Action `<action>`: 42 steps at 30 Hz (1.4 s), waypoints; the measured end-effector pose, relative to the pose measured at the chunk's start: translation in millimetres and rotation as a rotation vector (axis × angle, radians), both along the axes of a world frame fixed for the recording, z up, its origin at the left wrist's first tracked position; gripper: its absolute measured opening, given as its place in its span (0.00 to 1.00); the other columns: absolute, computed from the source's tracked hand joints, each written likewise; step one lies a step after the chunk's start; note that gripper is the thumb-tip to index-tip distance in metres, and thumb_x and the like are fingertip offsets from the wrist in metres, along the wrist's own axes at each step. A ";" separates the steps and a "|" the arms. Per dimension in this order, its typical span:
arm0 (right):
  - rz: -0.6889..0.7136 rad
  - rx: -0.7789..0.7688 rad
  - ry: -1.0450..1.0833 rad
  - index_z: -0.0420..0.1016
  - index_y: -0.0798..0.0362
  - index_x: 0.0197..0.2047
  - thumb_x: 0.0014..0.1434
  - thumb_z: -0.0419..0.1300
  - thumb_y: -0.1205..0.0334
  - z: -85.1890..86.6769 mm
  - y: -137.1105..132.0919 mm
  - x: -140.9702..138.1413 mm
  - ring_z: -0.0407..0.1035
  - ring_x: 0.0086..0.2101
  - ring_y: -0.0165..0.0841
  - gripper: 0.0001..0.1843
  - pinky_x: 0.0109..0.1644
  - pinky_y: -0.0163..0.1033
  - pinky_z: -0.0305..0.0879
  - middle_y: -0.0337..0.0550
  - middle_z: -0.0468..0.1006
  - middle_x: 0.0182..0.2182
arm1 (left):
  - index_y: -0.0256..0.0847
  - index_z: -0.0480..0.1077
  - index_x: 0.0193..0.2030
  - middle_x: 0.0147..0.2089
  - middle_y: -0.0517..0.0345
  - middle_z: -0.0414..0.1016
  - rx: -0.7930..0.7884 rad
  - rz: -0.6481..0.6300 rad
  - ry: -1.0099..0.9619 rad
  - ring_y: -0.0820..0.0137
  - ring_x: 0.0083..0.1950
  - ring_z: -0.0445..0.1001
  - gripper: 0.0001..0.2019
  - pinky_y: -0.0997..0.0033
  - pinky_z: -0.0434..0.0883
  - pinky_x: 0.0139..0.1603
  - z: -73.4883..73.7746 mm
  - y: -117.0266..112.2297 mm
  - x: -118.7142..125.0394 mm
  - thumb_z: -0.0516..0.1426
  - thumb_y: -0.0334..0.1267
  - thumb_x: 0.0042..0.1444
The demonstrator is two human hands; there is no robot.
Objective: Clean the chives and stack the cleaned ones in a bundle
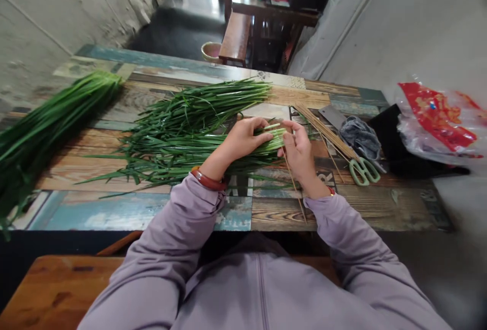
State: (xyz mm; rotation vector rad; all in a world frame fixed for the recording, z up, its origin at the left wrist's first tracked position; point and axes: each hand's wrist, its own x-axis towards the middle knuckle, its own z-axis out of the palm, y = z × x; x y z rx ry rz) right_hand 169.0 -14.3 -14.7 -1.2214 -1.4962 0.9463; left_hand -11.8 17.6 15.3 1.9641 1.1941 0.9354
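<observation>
My left hand (pixel 245 139) is closed around the pale stem ends of some Chinese chives (pixel 274 139), whose dark leaves trail to the left across the table. Close beside it, my right hand (pixel 299 151) pinches a thin bamboo skewer (pixel 296 188) that slants down toward the table's near edge. The right fingertips touch the cut ends of the stems. Whether the skewer's tip pierces them is hidden behind the fingers. Just beyond my hands lies another pile of chives (pixel 213 104).
A thick chive bunch (pixel 64 111) lies at the table's left. To the right are several bamboo skewers (pixel 323 129), green-handled scissors (pixel 364 171), a grey cloth (pixel 360 137) and a red-and-clear plastic bag (pixel 445 122). A wooden bench (pixel 236 38) and basket (pixel 211 52) stand beyond the patterned table (pixel 213 213).
</observation>
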 end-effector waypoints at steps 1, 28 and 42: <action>0.021 -0.025 0.017 0.66 0.50 0.53 0.67 0.47 0.36 0.6 -0.3 0.9 0.67 0.22 0.28 0.27 0.26 0.34 0.63 0.39 0.76 0.29 | 0.37 0.72 0.36 0.35 0.58 0.75 -0.001 0.031 -0.016 0.71 0.37 0.70 0.06 0.72 0.65 0.41 0.9 0.7 -1.9 0.59 0.38 0.56; 0.173 0.009 -0.208 0.77 0.52 0.36 0.66 0.51 0.41 13.5 -7.8 7.0 0.62 0.20 0.28 0.25 0.27 0.34 0.59 0.34 0.67 0.17 | 0.34 0.78 0.34 0.29 0.61 0.74 -0.084 -0.019 -0.081 0.73 0.32 0.68 0.14 0.76 0.65 0.34 16.1 -1.9 -14.8 0.57 0.44 0.58; 0.121 0.107 -0.318 0.74 0.50 0.32 0.67 0.50 0.46 13.5 -10.0 2.8 0.64 0.22 0.29 0.21 0.32 0.35 0.61 0.35 0.67 0.18 | 0.35 0.73 0.27 0.24 0.62 0.64 -0.206 -0.161 -0.143 0.77 0.26 0.59 0.18 0.78 0.58 0.27 13.3 -6.2 -9.2 0.55 0.47 0.59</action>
